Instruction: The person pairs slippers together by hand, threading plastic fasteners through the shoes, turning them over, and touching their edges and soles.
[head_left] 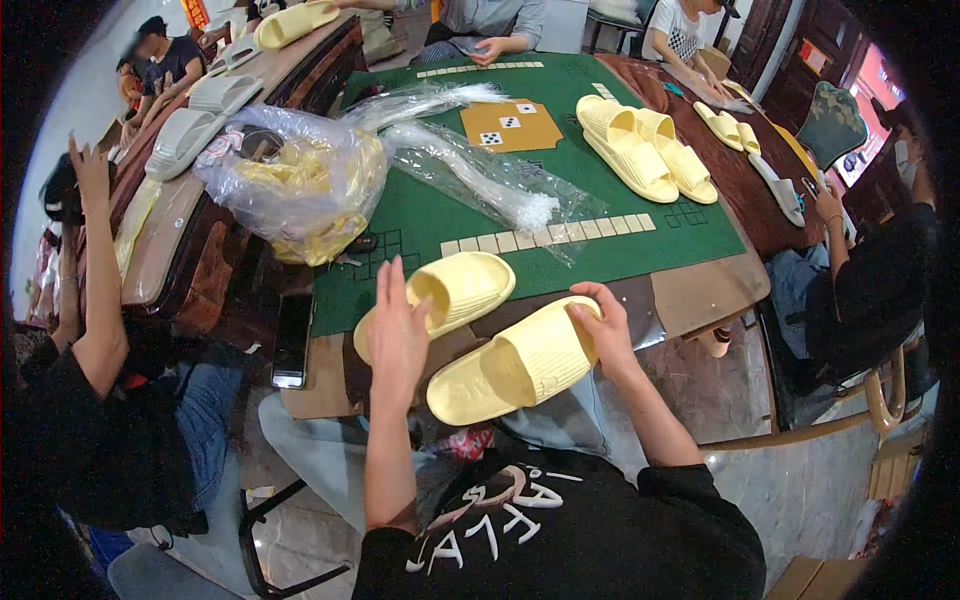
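Note:
My right hand point(605, 328) grips a pale yellow slide slipper point(545, 350) by its toe end, thumb on the ribbed strap. The slipper tilts above my lap at the table's near edge, its heel pointing to the lower left. A matching yellow slipper point(472, 284) lies at the near edge of the green mat point(420, 232). My left hand point(396, 325) is open, fingers stretched upward in front of that slipper's heel part. Whether it touches the slipper I cannot tell.
Another yellow slipper pair point(640, 150) stands at the mat's right. A plastic bag of yellow items point(300, 185) and a clear bag of white strands point(490, 180) lie beyond my hands. A phone point(291, 340) rests at the left edge. People sit on both sides and opposite.

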